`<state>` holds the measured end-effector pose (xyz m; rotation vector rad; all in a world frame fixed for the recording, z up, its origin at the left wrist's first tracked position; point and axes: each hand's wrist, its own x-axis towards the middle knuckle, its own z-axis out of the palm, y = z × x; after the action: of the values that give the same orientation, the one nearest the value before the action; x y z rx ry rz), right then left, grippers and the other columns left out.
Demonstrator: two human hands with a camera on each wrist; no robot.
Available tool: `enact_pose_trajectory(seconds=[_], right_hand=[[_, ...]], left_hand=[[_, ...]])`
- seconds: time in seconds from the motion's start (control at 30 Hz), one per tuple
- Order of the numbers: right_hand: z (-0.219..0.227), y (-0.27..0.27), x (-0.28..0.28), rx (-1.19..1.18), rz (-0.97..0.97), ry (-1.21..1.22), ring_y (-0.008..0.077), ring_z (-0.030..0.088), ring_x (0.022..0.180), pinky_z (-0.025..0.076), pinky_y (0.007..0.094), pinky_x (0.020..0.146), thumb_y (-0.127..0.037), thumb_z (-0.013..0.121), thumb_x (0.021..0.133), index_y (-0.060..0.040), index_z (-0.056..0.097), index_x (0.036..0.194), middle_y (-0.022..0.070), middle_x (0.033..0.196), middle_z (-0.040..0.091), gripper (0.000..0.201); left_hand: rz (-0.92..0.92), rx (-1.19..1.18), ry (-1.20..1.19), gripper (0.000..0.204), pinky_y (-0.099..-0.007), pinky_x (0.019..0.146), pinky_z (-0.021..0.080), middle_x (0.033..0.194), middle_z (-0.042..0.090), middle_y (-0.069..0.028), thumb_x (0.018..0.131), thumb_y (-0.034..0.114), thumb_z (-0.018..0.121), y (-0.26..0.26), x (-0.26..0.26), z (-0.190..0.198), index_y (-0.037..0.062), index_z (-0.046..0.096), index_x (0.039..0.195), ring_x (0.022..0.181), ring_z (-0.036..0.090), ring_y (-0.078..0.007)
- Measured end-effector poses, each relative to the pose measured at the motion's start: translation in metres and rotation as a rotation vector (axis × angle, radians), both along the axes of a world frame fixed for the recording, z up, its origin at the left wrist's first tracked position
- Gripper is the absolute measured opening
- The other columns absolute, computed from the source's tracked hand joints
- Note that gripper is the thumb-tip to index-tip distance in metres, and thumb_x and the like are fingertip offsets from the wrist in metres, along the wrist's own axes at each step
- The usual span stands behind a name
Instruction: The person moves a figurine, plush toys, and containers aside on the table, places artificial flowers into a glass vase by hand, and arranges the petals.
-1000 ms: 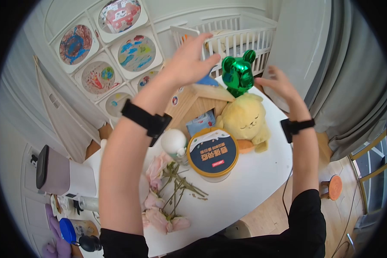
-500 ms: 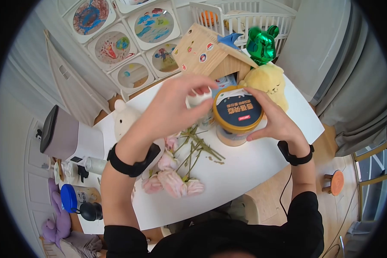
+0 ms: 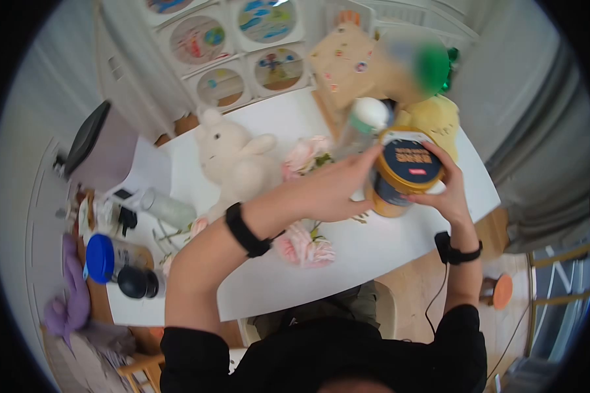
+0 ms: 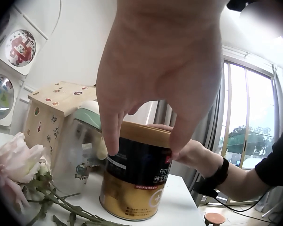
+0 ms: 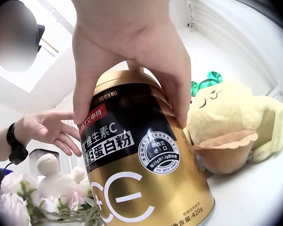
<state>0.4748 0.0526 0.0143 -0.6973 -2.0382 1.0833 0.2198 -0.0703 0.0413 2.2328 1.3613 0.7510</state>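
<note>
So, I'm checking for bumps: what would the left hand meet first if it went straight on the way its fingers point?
Most likely the gold can, held by the right hand. The left hand points at its side; depth leaves unclear whether any finger touches it.

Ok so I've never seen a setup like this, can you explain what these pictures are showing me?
There's no machine here: a person is working with two bare hands. One view is filmed from the head, looking down; the other two are filmed from the left and right wrists, each facing that hand's work. The right hand grips a gold and dark can. The left hand is beside it, fingers fairly straight; whether it touches is hard to tell. On the white table around them are pink flowers, a white plush toy, a yellow plush toy, a clear bottle and a wooden house with stickers.
</note>
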Motion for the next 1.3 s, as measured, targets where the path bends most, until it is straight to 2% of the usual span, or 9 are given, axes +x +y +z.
enact_pose_trajectory(seconds=[0.07,0.27,0.4,0.5,0.6,0.7,0.9,1.1,1.3], right_hand=[[0.001,-0.006,0.000,0.014,0.028,-0.002,0.0240,0.056,0.122,0.042,0.0374,0.108,-0.010,0.094,0.049,-0.0049,0.051,0.137,0.0103,0.131,0.057,0.098],[-0.001,-0.012,-0.001,-0.017,0.028,0.020,0.0235,0.058,0.119,0.043,0.0376,0.107,-0.010,0.094,0.048,-0.0022,0.050,0.136,0.0126,0.128,0.059,0.099],[-0.002,-0.011,0.000,-0.044,0.028,0.031,0.0232,0.058,0.119,0.043,0.0375,0.107,-0.009,0.094,0.047,-0.0021,0.050,0.136,0.0121,0.127,0.060,0.100],[-0.005,0.003,0.006,-0.088,0.048,0.051,0.0228,0.057,0.120,0.040,0.0368,0.108,-0.010,0.095,0.044,-0.0035,0.051,0.136,0.0102,0.128,0.059,0.102],[-0.010,0.011,0.015,-0.073,0.074,0.042,0.0229,0.051,0.126,0.034,0.0361,0.112,-0.012,0.095,0.044,-0.0057,0.051,0.137,0.0080,0.133,0.055,0.104],[-0.011,0.012,0.016,-0.086,0.088,0.070,0.0232,0.049,0.127,0.033,0.0359,0.113,-0.012,0.095,0.044,-0.0072,0.052,0.137,0.0071,0.133,0.053,0.103],[-0.012,0.011,0.016,-0.099,0.099,0.083,0.0234,0.048,0.128,0.032,0.0363,0.113,-0.011,0.094,0.045,-0.0096,0.052,0.136,0.0067,0.133,0.050,0.101],[-0.012,0.006,0.024,-0.048,0.081,0.013,0.0242,0.047,0.129,0.032,0.0371,0.113,-0.012,0.094,0.045,-0.0099,0.051,0.137,0.0086,0.138,0.047,0.102],[-0.011,0.003,0.029,-0.053,0.087,-0.001,0.0248,0.048,0.128,0.033,0.0376,0.112,-0.016,0.095,0.044,-0.0101,0.051,0.137,0.0095,0.137,0.049,0.103]], left_hand=[[0.014,-0.106,-0.054,0.091,-0.0425,0.105,0.041,0.139,0.041,-0.0337,0.084,0.020,0.070,0.000,0.007,0.000,-0.0071,0.012,0.148,0.127,0.048,-0.0443],[0.086,-0.321,-0.010,0.093,-0.0429,0.103,0.043,0.135,0.045,-0.0335,0.082,0.023,0.072,0.004,0.015,0.000,-0.0038,0.014,0.149,0.125,0.049,-0.0432],[0.027,-0.071,-0.078,0.071,-0.0419,0.102,0.044,0.129,0.053,-0.0298,0.079,0.013,0.067,0.018,0.001,-0.003,-0.0024,0.036,0.141,0.123,0.051,-0.0418],[0.231,-0.149,-0.062,0.069,-0.0415,0.103,0.043,0.129,0.054,-0.0279,0.077,0.011,0.065,0.056,-0.012,-0.004,-0.0004,0.040,0.141,0.122,0.052,-0.0400],[0.273,-0.162,0.114,0.073,-0.0411,0.103,0.043,0.134,0.052,-0.0246,0.076,0.011,0.067,0.082,-0.016,-0.034,0.0021,0.039,0.142,0.123,0.052,-0.0371],[0.243,-0.195,0.293,0.063,-0.0424,0.101,0.045,0.127,0.054,-0.0230,0.075,0.011,0.067,0.088,-0.010,-0.054,0.0004,0.045,0.133,0.123,0.051,-0.0372],[0.375,-0.233,0.567,0.079,-0.0405,0.102,0.044,0.130,0.052,-0.0187,0.075,0.026,0.077,0.106,0.001,-0.045,0.0061,0.041,0.142,0.126,0.050,-0.0333],[0.463,-0.210,0.725,0.073,-0.0393,0.097,0.047,0.125,0.054,-0.0170,0.072,0.040,0.081,0.113,0.011,-0.050,0.0057,0.052,0.129,0.121,0.054,-0.0294],[0.363,-0.306,0.651,0.067,-0.0430,0.094,0.048,0.117,0.062,-0.0174,0.074,0.042,0.079,0.120,0.019,-0.058,0.0042,0.053,0.124,0.113,0.061,-0.0317]])
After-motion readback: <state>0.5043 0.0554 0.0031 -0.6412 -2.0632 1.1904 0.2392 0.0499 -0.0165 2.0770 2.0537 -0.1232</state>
